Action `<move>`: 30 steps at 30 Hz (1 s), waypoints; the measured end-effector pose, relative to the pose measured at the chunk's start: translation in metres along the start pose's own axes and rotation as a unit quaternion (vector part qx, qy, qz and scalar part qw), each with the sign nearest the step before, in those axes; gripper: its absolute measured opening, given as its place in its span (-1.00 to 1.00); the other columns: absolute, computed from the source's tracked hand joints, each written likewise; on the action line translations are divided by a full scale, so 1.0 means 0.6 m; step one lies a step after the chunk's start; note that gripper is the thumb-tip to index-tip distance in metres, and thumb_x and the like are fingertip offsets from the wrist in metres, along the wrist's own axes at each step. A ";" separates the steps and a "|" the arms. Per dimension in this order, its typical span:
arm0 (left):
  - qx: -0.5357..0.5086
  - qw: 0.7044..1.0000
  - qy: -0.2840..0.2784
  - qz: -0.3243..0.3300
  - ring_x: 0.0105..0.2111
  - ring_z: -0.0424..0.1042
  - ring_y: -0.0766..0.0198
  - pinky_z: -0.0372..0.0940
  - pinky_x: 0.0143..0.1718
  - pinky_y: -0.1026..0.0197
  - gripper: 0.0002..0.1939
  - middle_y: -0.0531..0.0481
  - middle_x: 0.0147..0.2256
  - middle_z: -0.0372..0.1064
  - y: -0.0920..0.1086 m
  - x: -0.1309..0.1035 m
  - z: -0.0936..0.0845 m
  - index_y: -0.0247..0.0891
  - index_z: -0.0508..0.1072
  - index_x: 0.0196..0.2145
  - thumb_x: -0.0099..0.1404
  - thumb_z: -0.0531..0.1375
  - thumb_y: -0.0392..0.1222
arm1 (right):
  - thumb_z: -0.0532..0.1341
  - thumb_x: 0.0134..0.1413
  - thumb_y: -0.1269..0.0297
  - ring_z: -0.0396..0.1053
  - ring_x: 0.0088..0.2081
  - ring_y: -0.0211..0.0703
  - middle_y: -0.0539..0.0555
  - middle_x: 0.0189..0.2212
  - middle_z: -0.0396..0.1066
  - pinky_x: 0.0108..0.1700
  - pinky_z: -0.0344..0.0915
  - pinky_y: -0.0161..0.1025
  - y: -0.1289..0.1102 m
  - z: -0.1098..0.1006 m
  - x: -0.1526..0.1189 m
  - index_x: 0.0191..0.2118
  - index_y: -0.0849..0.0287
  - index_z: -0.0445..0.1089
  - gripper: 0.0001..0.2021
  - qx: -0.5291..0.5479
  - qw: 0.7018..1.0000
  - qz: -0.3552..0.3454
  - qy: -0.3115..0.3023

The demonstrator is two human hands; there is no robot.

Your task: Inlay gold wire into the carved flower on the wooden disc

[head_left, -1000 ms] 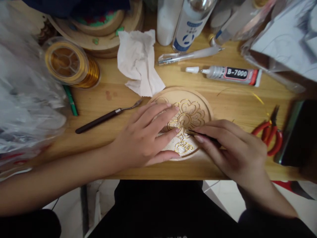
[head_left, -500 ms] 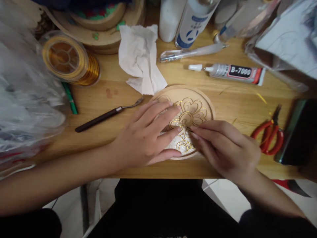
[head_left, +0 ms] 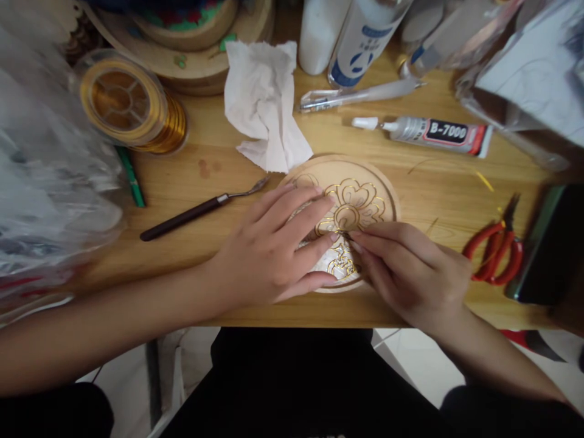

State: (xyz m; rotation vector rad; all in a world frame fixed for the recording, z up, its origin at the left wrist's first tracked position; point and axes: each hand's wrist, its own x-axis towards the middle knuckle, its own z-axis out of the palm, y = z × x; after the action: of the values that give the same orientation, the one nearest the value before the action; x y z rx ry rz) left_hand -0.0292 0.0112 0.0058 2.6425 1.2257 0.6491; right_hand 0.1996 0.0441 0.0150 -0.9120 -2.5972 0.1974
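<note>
A round wooden plate (head_left: pixel 378 172) lies near the table's front edge, with a flower outlined in gold wire on it. My left hand (head_left: pixel 274 246) rests with fingers spread over the plate's left part and hides that part. From the right, my right hand (head_left: pixel 410 267) pinches something small and thin at the flower's lower edge, too small to make out. Below the flower sits a smaller gold wire figure (head_left: pixel 340 266) on a pale patch, close to both hands.
A dark-handled spatula (head_left: pixel 185 219), a wire spool (head_left: pixel 130 106) and crumpled tissue (head_left: pixel 264 100) lie left and behind. To the right are a glue tube (head_left: pixel 442 134), red pliers (head_left: pixel 493 252) and a dark phone-like object (head_left: pixel 550 243). Bottles (head_left: pixel 360 45) stand behind.
The view has shifted slightly, so the table things appear a little further right. Both hands keep nearly the same pose on the plate.
</note>
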 end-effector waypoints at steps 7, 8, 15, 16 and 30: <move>0.000 1.000 0.010 0.000 0.09 0.44 -0.25 0.39 0.08 -0.25 -0.61 -0.40 0.05 0.45 0.002 0.000 0.002 -0.39 0.54 -0.14 0.38 0.20 0.04 | 0.37 0.07 0.50 0.52 -0.41 -0.29 0.09 -0.27 0.60 -0.48 0.40 -0.35 -0.001 0.001 0.000 -0.19 0.26 0.47 -0.83 -0.008 1.000 -0.005 0.000; 0.001 1.000 0.004 -0.002 0.11 0.42 -0.24 0.38 0.10 -0.25 -0.61 -0.39 0.06 0.44 0.002 -0.001 0.002 -0.39 0.53 -0.12 0.38 0.19 0.05 | 0.36 0.08 0.50 0.52 -0.40 -0.28 0.09 -0.27 0.60 -0.48 0.40 -0.35 -0.001 0.001 -0.001 -0.18 0.26 0.47 -0.83 -0.008 1.000 -0.006 0.000; 0.008 1.000 -0.001 -0.004 0.12 0.41 -0.22 0.38 0.09 -0.22 -0.59 -0.38 0.07 0.43 0.003 -0.002 0.001 -0.39 0.52 -0.11 0.39 0.18 0.06 | 0.33 0.12 0.50 0.52 -0.43 -0.29 0.06 -0.30 0.60 -0.51 0.38 -0.34 -0.002 0.001 -0.001 -0.18 0.24 0.45 -0.85 -0.030 0.999 -0.021 0.001; 0.009 1.000 0.000 -0.003 0.11 0.42 -0.23 0.39 0.08 -0.22 -0.60 -0.38 0.06 0.43 0.002 -0.002 0.001 -0.39 0.52 -0.12 0.39 0.18 0.06 | 0.33 0.12 0.50 0.52 -0.43 -0.29 0.05 -0.30 0.60 -0.50 0.38 -0.34 -0.002 0.001 -0.001 -0.17 0.24 0.45 -0.84 -0.033 0.999 -0.022 0.000; 0.061 0.998 0.010 0.023 0.12 0.43 -0.10 0.37 0.15 -0.15 -0.54 -0.28 0.08 0.44 0.006 -0.006 0.004 -0.36 0.50 -0.10 0.37 0.17 0.14 | 0.32 0.12 0.48 0.48 -0.47 -0.32 0.02 -0.32 0.60 -0.54 0.35 -0.33 -0.004 0.006 -0.002 -0.16 0.20 0.43 -0.83 -0.061 0.997 -0.040 0.020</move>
State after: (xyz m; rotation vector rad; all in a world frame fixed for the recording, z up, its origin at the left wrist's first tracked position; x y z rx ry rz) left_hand -0.0278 0.0062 0.0035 2.7770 1.2508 0.6284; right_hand 0.1977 0.0417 0.0121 -0.8424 -2.6251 -0.0015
